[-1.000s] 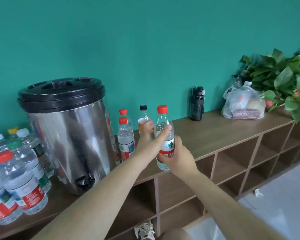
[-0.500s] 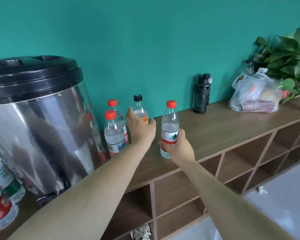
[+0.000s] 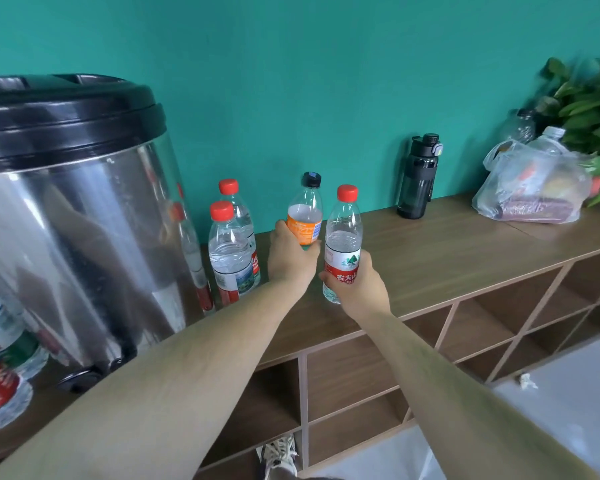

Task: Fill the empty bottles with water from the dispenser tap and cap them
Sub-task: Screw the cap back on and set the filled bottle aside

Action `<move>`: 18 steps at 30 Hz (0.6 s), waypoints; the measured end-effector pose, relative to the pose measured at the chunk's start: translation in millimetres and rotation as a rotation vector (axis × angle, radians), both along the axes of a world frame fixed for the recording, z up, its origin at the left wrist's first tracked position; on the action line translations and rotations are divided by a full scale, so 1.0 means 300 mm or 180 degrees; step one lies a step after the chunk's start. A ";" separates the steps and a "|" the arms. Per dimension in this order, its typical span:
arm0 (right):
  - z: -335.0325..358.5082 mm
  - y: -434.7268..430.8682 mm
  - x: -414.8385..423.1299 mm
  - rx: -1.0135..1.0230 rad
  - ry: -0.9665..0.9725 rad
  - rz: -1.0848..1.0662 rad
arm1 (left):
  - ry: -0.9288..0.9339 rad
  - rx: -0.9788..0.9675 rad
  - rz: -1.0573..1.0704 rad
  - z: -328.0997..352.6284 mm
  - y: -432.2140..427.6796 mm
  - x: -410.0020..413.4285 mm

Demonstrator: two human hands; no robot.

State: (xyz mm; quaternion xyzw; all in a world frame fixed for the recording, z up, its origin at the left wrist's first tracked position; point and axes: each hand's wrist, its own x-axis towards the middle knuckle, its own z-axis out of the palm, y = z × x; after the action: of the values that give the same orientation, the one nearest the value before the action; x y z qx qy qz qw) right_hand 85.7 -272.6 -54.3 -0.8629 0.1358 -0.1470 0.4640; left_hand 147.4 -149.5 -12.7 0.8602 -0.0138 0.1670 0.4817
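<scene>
Bottle [image 3: 344, 237] in right hand [image 3: 359, 287] near countertop [image 3: 465, 247] edge, bare wood rightward

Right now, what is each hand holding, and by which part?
Left hand: the orange-label bottle, held round its lower body. Right hand: the red-capped water bottle, held round its red label band.

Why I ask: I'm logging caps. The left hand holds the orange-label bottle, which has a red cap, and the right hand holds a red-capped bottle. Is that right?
Not quite. The head view shows the orange-label bottle in the left hand has a black cap, not red. The right hand does hold a red-capped bottle.
</scene>
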 end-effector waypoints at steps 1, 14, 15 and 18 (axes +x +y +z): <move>0.015 0.002 -0.006 0.0016 -0.0007 -0.0011 | -0.0021 -0.0036 -0.0059 0.003 0.007 -0.019; 0.431 0.162 -0.382 -0.0038 -0.0902 0.0536 | -0.0924 -0.0486 -0.0511 0.354 0.275 -0.510; 0.458 0.195 -0.418 -0.0076 -0.0958 0.0629 | -0.1015 -0.0493 -0.0489 0.383 0.315 -0.569; 0.535 0.329 -0.520 -0.0117 -0.1072 0.0980 | -0.1121 -0.0589 -0.0354 0.453 0.451 -0.750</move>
State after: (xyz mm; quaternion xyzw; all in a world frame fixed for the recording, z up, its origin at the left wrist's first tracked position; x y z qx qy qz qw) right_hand -70.3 -173.9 106.1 -0.8450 -0.0796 -0.2189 0.4813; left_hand -77.6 -14.3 123.2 0.7678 -0.1299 0.2884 0.5572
